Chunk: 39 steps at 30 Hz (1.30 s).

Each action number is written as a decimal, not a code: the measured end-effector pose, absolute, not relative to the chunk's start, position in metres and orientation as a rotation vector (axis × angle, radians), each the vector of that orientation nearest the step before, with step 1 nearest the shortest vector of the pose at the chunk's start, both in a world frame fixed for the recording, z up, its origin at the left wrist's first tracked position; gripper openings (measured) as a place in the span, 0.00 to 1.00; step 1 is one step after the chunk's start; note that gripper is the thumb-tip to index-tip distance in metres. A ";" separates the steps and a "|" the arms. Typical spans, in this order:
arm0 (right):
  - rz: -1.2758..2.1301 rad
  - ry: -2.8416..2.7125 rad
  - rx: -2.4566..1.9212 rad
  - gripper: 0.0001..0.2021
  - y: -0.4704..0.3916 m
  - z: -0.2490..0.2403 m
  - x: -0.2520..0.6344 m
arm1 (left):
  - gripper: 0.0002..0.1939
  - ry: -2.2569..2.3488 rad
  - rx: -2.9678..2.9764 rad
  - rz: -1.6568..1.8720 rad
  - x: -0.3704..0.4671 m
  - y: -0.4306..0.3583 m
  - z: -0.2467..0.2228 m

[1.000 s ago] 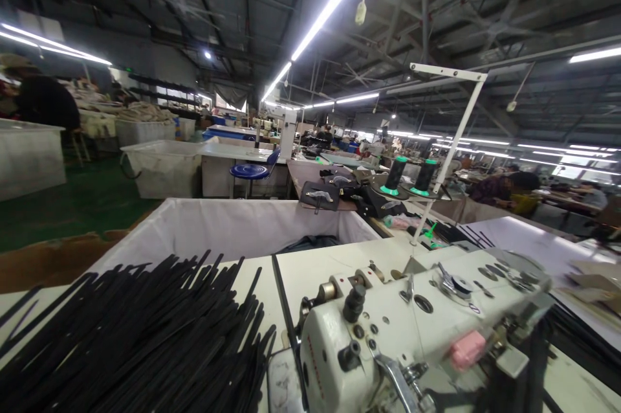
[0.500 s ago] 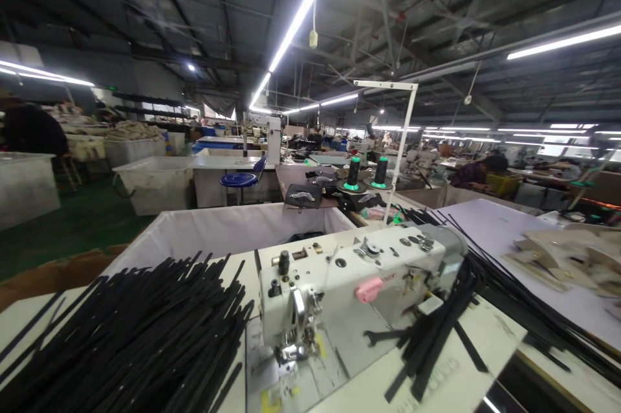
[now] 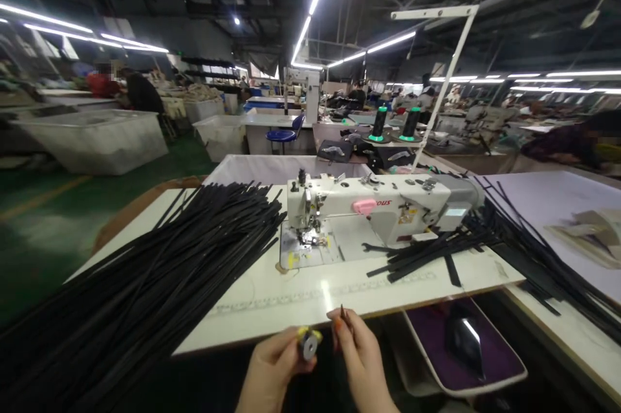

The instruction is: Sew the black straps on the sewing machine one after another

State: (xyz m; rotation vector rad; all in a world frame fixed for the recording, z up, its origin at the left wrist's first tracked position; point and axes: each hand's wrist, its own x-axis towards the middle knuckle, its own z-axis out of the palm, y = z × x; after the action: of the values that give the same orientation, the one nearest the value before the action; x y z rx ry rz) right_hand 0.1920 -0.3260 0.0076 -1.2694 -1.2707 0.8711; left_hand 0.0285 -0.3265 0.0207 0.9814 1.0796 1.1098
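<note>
My left hand holds a small round metal bobbin with yellow on it, low in front of the table edge. My right hand is beside it, fingertips pinched on a thin dark thread end. Beyond them a white sewing machine stands on the white table. A big heap of long black strips covers the table's left side. A smaller bundle of black strips lies to the right of the machine.
A thread stand with two black spools rises behind the machine. A white-lined bin sits behind the table. A purple tray is under the table at right. People work at benches far left and right.
The view has dropped and pulled back from the machine. Both hands have come into sight at the bottom, with the bobbin and thread between them.
</note>
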 end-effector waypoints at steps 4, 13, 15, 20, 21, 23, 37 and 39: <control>1.139 -1.067 -1.166 0.17 -0.357 0.023 0.186 | 0.11 0.902 1.343 1.277 0.030 -0.319 0.034; 1.383 -0.906 -0.999 0.21 -0.371 0.043 0.180 | 0.18 0.790 2.043 1.532 0.022 -0.326 0.028; 1.402 -0.875 -1.001 0.21 -0.370 0.044 0.178 | 0.21 0.787 2.099 1.514 0.020 -0.327 0.026; 1.413 -0.822 -0.978 0.20 -0.368 0.036 0.179 | 0.22 0.782 2.158 1.458 0.020 -0.326 0.023; 1.409 -0.808 -0.988 0.19 -0.367 0.034 0.179 | 0.22 0.768 2.172 1.443 0.021 -0.325 0.022; 1.391 -0.766 -1.019 0.19 -0.365 0.028 0.181 | 0.23 0.738 2.218 1.424 0.025 -0.325 0.017; 0.737 -1.362 -1.290 0.14 -0.370 0.011 0.203 | 0.15 0.922 2.287 1.335 0.037 -0.317 -0.008; 0.650 -1.555 -1.241 0.16 -0.369 0.014 0.207 | 0.17 0.960 2.274 1.297 0.037 -0.318 -0.011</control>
State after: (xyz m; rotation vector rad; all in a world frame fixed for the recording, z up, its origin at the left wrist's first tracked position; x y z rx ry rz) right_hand 0.2067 -0.3686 0.0142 -1.2409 -1.5550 0.6496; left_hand 0.0374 -0.3180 -0.0115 2.2739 0.9600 1.2968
